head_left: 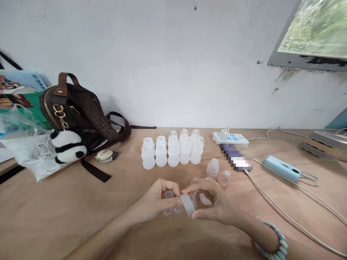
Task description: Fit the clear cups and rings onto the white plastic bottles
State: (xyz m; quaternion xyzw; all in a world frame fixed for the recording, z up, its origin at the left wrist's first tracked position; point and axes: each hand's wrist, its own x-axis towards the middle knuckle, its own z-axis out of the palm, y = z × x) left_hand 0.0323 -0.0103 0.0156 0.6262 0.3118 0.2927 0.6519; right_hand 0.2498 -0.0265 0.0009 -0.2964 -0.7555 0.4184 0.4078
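A whitish translucent baby bottle collar ring (188, 206) is held tilted between my two hands above the table. On its left side, the thumb and fingers of my left hand (162, 198) pinch its edge. My right hand (214, 202) grips the ring from the right, its thumb at the lower edge and its fingers on top. A clear bottle nipple (193, 198) shows at the ring's right side, partly hidden by my right hand. Several clear nipples (168, 211) lie on the table under my left hand. Another loose ring (205, 199) shows behind my right fingers.
White baby bottles (173, 155) stand in rows near the wall, some under clear caps. Clear bottle caps (213, 167) lie right of them. Farther right are a power strip (238, 138), a pixelated phone (235, 157), a blue power bank (282, 168) and cables. A backpack (78, 108) stands left.
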